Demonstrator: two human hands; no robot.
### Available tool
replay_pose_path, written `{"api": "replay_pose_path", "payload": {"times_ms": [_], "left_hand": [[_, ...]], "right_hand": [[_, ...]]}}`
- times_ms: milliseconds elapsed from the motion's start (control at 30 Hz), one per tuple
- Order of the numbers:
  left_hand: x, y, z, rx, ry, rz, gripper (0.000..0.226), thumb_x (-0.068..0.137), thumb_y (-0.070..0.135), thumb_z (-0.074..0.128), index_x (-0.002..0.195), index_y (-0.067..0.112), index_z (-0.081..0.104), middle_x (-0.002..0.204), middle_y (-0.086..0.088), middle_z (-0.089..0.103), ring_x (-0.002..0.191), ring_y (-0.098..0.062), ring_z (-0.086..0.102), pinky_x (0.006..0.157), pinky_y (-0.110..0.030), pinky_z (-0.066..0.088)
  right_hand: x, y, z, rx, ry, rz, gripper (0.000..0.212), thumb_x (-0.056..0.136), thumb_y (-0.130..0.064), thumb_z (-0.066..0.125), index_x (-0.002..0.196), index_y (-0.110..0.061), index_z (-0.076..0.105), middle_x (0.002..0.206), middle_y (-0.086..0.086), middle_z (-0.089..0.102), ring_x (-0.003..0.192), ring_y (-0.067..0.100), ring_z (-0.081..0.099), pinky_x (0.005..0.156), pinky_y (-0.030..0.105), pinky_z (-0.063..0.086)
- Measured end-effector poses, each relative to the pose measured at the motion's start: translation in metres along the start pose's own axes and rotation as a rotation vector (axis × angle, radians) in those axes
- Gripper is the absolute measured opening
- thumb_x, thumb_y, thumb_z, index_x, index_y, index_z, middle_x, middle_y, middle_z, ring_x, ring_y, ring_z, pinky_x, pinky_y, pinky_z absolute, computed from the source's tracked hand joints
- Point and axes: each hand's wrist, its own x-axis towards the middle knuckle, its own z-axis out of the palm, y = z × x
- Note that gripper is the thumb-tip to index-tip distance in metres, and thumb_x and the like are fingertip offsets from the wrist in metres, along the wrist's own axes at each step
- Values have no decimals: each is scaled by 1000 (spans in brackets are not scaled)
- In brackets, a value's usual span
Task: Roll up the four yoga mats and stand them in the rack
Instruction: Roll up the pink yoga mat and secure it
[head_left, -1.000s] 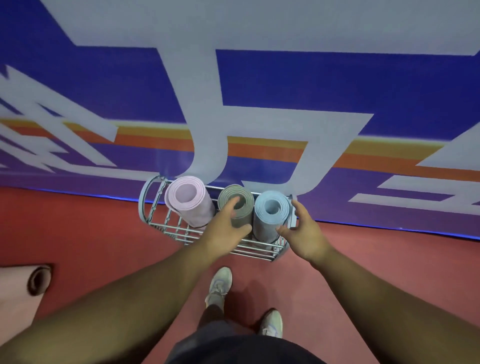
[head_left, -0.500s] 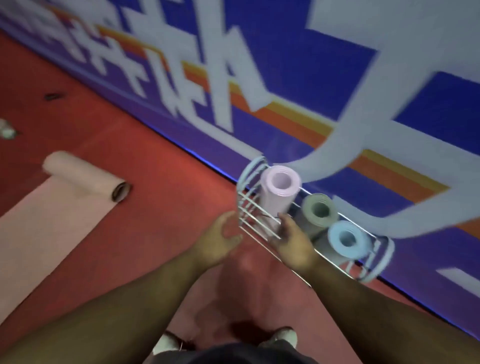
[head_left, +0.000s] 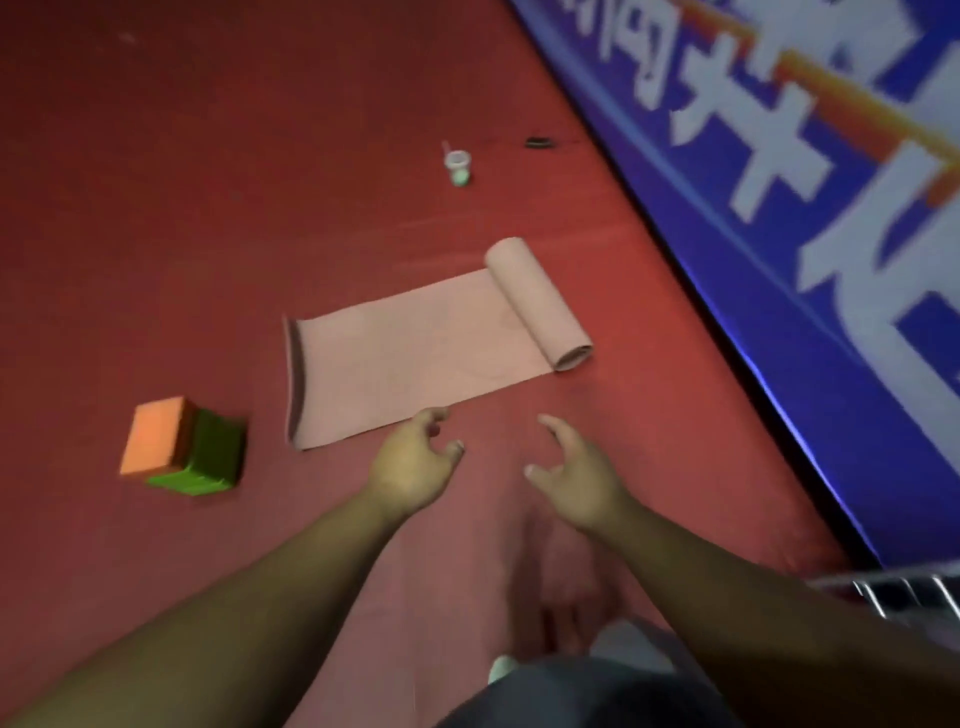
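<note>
Reaching with the empty, loosely curled left hand (head_left: 410, 467) and right hand (head_left: 576, 475), the person is facing the half-rolled pink yoga mat (head_left: 415, 353), not yet in the rack (head_left: 904, 595).

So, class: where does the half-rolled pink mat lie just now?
In the head view the pink mat lies on the red floor, centre frame, just beyond both hands, with the orange and green blocks to its left.

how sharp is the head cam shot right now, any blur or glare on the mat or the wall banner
Head view: motion blur smears the whole frame, worst on the wall banner, whose white characters streak. The half-rolled pink mat is soft but readable, with no glare. The orange and green blocks have fuzzy edges. Lighting is dim and warm. Both hands, left and right, are slightly blurred, and wide-angle distortion stretches the forearms.
</note>
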Motion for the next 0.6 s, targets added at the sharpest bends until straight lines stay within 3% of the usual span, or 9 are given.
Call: {"api": "replay_pose_path", "payload": {"times_ms": [100,167,300,400,600], "left_hand": [[32,-31,-34,-95,64,-90,48,96,26,66,142,21,54,139,-7,60,121,-23,60,101,-33,49],[57,-46,-51,-127,69,-138,49,97,25,65,144,20,52,140,-6,58,121,-22,59,99,-30,49],[132,-67,-90,-129,93,-183,50,96,23,66,144,17,53,141,-7,58,121,-23,61,101,-33,49],[202,-79,-126,-37,110,-204,50,96,24,65,144,19,54,140,-7,58,124,-20,58,103,-26,43],[323,-77,-217,38,122,-234,50,96,31,63,145,23,51,141,-6,57,129,-19,54,104,-27,39]], "right_hand": [[57,-32,27,-51,-83,-7,68,89,-24,71,150,-21,42,141,7,56,117,24,61,108,35,43],[98,-47,44,-72,-131,-10,66,89,-25,71,149,-21,44,126,7,62,107,18,59,106,34,44],[192,-80,76,-64,-184,-25,60,91,-20,70,146,-17,48,147,3,53,135,19,49,111,23,33],[268,-114,93,-90,-260,-64,58,92,-18,70,146,-15,48,148,3,52,136,18,48,107,18,31],[410,-212,91,-255,-346,-168,56,90,-20,69,144,-15,51,145,4,55,136,19,48,112,22,31]]}}
